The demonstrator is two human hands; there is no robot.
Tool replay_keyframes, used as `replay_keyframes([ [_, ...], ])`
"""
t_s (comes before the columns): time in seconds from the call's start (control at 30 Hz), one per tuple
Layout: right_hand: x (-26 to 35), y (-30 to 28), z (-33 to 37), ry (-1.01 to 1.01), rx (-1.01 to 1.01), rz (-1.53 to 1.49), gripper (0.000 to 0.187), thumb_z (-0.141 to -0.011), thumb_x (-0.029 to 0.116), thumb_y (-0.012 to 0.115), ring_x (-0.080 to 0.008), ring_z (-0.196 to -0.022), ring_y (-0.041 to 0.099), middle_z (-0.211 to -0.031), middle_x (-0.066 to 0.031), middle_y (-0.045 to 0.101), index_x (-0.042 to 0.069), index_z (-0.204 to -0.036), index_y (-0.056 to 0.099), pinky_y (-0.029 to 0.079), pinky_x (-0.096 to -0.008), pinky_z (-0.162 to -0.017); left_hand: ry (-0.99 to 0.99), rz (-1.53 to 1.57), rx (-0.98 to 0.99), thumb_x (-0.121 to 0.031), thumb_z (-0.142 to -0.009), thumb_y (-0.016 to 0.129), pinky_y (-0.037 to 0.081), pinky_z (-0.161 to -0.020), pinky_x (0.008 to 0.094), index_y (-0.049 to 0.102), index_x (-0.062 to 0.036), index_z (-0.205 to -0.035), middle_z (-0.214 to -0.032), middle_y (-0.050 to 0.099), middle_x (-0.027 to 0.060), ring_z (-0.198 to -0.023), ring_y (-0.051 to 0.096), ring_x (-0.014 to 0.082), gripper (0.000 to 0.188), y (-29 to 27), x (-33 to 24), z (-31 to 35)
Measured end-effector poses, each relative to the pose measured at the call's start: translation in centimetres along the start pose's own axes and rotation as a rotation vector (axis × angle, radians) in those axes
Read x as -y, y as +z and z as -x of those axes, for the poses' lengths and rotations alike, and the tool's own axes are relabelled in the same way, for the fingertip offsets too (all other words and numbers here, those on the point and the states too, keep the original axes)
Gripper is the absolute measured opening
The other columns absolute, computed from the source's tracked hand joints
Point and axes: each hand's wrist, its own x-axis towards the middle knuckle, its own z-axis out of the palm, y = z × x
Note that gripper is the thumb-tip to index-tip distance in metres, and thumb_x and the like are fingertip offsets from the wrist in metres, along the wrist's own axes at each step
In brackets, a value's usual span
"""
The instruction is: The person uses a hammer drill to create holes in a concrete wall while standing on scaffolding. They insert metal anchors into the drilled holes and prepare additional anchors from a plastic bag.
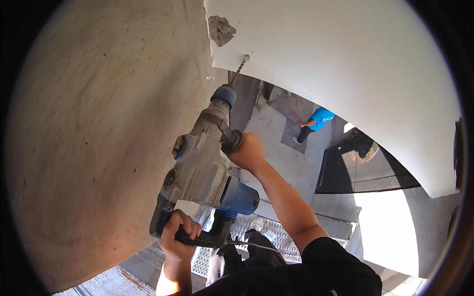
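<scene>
A dusty grey and blue rotary hammer drill (202, 158) is held up in front of me by both hands. My left hand (177, 234) is closed around its black rear handle, with the fingers wrapped over the grip. Further forward, my right hand (248, 152) grips the side handle near the front of the body. The long drill bit (239, 69) slants up and away, its tip touching the white wall (335, 44) at a small chipped spot. Whether the bit is turning I cannot tell. A power cord (256, 245) trails from the rear handle.
A rough bare wall (103, 133) rises close on the left. Broken plaster leaves a patch (221, 30) above the bit. Below me lies a perforated metal platform (201, 260). A person in a blue shirt (322, 118) stands on the floor far below.
</scene>
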Motion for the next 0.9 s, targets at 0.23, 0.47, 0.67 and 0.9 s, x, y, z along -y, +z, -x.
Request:
replay_keyframes([
  [0.23,2.6,1.7,6.2,-0.058,0.047,-0.155,0.024,-0.071,0.026,0.079,-0.0413,-0.072,0.065,-0.074,-0.0192,0.068,0.007,-0.082,0.071,0.053,-0.0452,-0.066,0.063,-0.138,-0.019,-0.028,-0.093,0.058,0.042,-0.052,0.0333,0.055,-0.0051,-0.097,-0.071,0.054,0.0091,-0.048,0.045,0.0158,0.023,-3.6,-1.0,6.9],
  [0.47,1.8,4.8,13.6,-0.024,0.021,-0.357,0.016,-0.069,0.018,0.077,-0.0412,-0.072,0.065,-0.072,-0.0179,0.067,0.007,-0.076,0.068,0.053,-0.0437,-0.063,0.054,-0.269,0.010,-0.025,-0.092,0.062,0.043,-0.052,0.0337,0.056,0.0029,-0.118,-0.081,0.062,0.0119,-0.049,0.048,0.0147,0.039,-6.0,-1.0,12.8],
  [0.67,-9.2,9.0,21.1,0.306,0.153,-0.449,0.021,-0.073,0.016,0.075,-0.0411,-0.077,0.068,-0.078,-0.0216,0.069,0.000,-0.083,0.068,0.053,-0.0426,-0.068,-0.138,-0.329,0.014,-0.008,-0.091,0.061,0.044,-0.052,0.0297,0.048,0.0115,-0.129,-0.088,0.062,0.0153,-0.052,0.049,0.0128,0.045,-2.1,4.6,12.1],
  [0.9,-22.3,12.3,29.8,0.697,0.154,-0.708,0.031,-0.083,0.027,0.076,-0.0273,-0.085,0.072,-0.088,-0.0196,0.073,0.000,-0.097,0.071,0.052,-0.0406,-0.076,-0.479,-0.611,0.165,0.003,-0.090,0.053,0.045,-0.058,0.0281,0.052,0.0051,-0.134,-0.098,0.063,0.0150,-0.058,0.051,0.0099,0.045,4.8,14.9,7.9],
])
